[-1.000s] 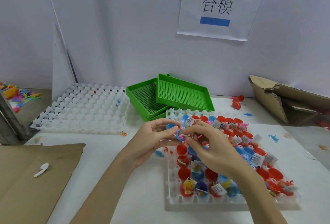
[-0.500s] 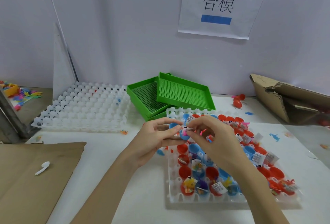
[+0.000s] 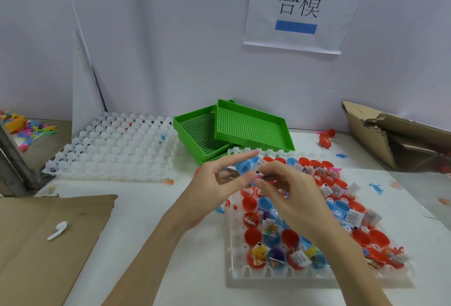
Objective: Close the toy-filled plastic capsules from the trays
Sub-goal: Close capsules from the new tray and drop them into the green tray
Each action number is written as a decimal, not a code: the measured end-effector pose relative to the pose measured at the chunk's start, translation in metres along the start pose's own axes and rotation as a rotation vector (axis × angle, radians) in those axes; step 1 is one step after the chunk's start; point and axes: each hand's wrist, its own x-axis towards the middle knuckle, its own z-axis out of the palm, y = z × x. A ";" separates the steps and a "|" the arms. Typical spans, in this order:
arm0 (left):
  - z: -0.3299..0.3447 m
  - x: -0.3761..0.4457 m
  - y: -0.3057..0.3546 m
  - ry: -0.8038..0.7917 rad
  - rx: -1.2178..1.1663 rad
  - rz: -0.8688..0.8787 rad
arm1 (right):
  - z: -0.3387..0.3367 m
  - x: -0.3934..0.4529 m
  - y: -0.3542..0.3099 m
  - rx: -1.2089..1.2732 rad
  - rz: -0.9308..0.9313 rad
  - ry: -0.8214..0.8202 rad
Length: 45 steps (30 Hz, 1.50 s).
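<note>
Both your hands are up over the far left corner of the filled tray (image 3: 234,252), and here's the action: your left hand (image 3: 219,183) has a blue capsule (image 3: 244,167) held between thumb and fingers, index finger stretched out straight above it. Your right hand (image 3: 290,191) comes in from the other side, fingertips pinching a small pink toy piece (image 3: 258,177) right at the capsule's lower edge, a little label poking up just beside it. Below your wrists, that tray sits on the white tabletop (image 3: 151,227) packed with red and blue capsule halves, toys and paper tags. Off to the left lies an empty white tray (image 3: 117,149), with two green mesh trays (image 3: 246,127) stacked behind.
</note>
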 end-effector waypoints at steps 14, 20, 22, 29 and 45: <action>0.020 0.006 -0.016 0.209 0.214 0.190 | 0.004 0.001 -0.002 -0.100 -0.049 0.153; 0.024 0.005 -0.012 0.318 0.214 0.255 | 0.011 0.000 -0.003 -0.099 -0.077 0.164; 0.023 0.004 -0.011 0.361 0.213 0.270 | 0.015 -0.001 -0.005 -0.105 -0.093 0.177; 0.026 0.006 -0.012 0.392 0.111 0.187 | 0.024 -0.004 -0.005 -0.199 -0.120 0.167; 0.020 0.002 -0.001 0.217 -0.078 0.147 | 0.021 -0.002 -0.005 -0.045 -0.065 0.246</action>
